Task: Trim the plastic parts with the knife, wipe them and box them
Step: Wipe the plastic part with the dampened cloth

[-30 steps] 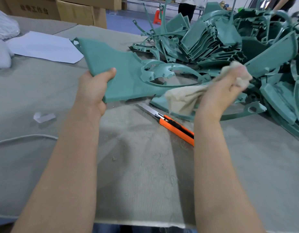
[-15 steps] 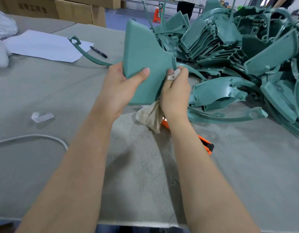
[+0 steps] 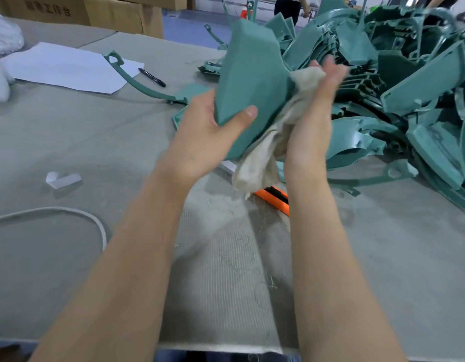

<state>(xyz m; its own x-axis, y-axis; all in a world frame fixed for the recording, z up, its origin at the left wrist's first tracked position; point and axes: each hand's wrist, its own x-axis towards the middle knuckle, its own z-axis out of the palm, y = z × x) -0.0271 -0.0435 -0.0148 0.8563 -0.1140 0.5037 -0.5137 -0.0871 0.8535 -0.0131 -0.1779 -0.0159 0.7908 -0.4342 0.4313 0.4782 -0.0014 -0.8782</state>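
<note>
A large teal plastic part point(image 3: 249, 74) stands tilted upright above the table, and my left hand point(image 3: 213, 129) grips its lower edge with the thumb across the front face. My right hand point(image 3: 315, 111) holds a beige cloth point(image 3: 268, 152) against the part's right side; the fingers are motion-blurred. The cloth's loose end hangs down. Below it lies the orange utility knife point(image 3: 274, 198), mostly hidden by the cloth and my right forearm.
A big heap of teal plastic parts point(image 3: 398, 82) fills the right back. A thin curved teal piece point(image 3: 137, 82), a white sheet point(image 3: 66, 66) and a black pen point(image 3: 152, 77) lie at the left back. Cardboard boxes point(image 3: 95, 11) stand behind. A white cord point(image 3: 77, 212) curls at left.
The part was lifted off the table and turned upright. My right hand brought the cloth to its right side and has since slid upward along that edge.
</note>
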